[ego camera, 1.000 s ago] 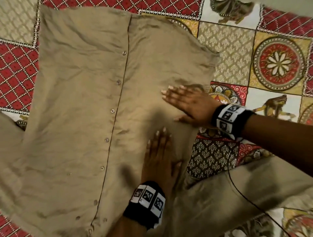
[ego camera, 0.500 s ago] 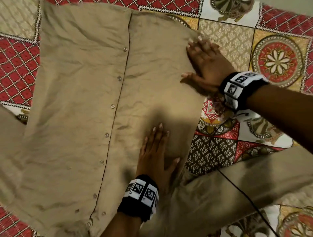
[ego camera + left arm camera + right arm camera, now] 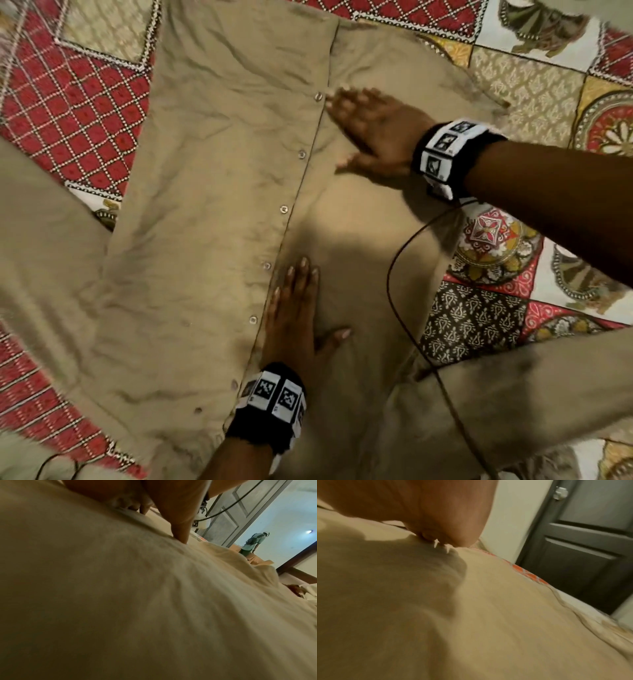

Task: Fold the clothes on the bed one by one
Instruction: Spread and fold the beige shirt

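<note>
Head view: beige buttoned shirt point(image 3: 212, 240) spread flat on patterned bedspread point(image 3: 479, 308); left hand point(image 3: 294, 315) flat, fingers straight, beside button placket; right hand point(image 3: 373, 130) flat, farther up; wristbands carry square black-white markers, no readable text | Left wrist: thumb pressing cloth point(image 3: 137, 601) | Right wrist: fingertips point(image 3: 436, 539) touching cloth; dark door point(image 3: 582, 547) behind.

The beige button-front shirt point(image 3: 212, 212) is thin, matt woven cloth, creased all over, with small glossy pale buttons point(image 3: 283, 209). The red-and-gold patchwork bedspread point(image 3: 486, 315) beneath is printed, matt cloth. A thin black cable point(image 3: 390, 274) looks smooth.
</note>
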Tool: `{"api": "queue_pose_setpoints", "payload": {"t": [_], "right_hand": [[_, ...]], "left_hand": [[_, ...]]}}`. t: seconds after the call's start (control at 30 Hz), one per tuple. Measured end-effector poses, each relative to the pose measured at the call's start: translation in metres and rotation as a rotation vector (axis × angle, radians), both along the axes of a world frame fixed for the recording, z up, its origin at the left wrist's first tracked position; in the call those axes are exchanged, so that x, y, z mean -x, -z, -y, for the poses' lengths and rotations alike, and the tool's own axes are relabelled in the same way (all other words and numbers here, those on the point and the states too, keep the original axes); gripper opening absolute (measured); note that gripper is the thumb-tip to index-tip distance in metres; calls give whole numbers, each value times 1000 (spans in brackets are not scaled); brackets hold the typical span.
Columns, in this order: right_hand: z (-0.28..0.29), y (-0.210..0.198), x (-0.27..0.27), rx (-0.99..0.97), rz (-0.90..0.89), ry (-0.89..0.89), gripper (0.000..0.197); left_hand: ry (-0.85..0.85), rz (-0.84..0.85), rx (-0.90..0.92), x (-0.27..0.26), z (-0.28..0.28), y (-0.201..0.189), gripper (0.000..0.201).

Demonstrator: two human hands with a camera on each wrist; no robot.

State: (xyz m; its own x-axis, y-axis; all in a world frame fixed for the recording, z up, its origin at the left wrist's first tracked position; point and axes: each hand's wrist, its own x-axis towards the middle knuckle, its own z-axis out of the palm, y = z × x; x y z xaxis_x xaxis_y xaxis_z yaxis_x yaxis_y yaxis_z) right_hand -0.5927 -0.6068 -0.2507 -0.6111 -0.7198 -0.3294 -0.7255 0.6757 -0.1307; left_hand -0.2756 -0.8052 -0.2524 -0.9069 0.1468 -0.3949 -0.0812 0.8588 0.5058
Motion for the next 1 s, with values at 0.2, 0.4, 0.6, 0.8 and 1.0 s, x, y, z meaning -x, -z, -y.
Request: {"api": "queue_pose_setpoints", "payload": {"t": [0.2,0.4,0.6,0.8,1.0], "right_hand": [[14,-11,15,-72,50,71,101],[28,-24,-46,31,106,256,109],[28,-4,-264,123,145,-97,80],[6,11,-302,87,72,84,89],[-35,-7,-280,31,-22,672,109]], "left_hand": [[19,-54,107,-4,-2,0,99],[-43,14,60,-54,-8,-7,99],[-13,59,43,-136,6,-16,102],[17,62,115,-164,20,-12,101],[52,63,102,-183,28,-15,134]]}}
